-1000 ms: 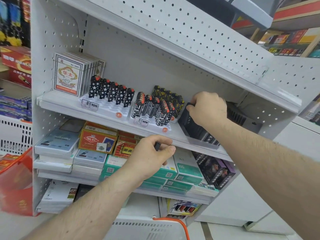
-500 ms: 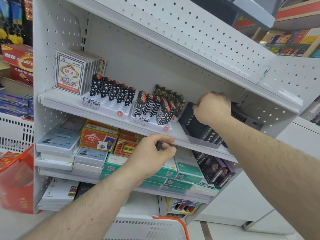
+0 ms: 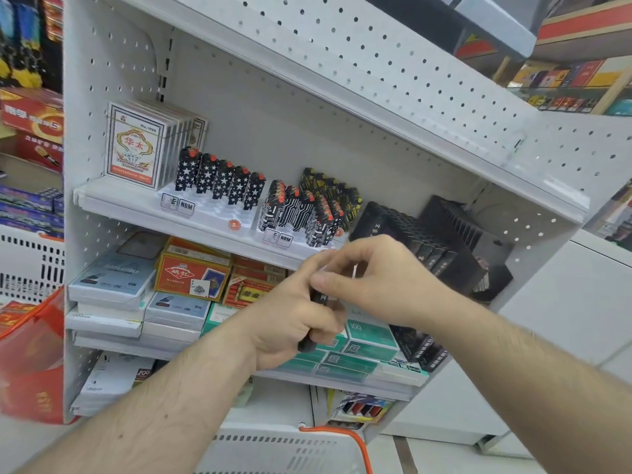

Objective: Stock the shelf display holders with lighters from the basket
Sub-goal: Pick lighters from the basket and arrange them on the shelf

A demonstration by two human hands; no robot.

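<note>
Two hands meet below the white shelf edge point(image 3: 205, 230): left hand point(image 3: 290, 323) fisted round dark lighters point(image 3: 316, 299), right hand point(image 3: 372, 278) pinching one out, probably for the white plastic holder tray point(image 3: 219, 213)

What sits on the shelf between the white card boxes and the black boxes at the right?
In the head view, two white lighter holders: the star lighters next to the card boxes, then the circuit-pattern lighters beside the black boxes.
</note>
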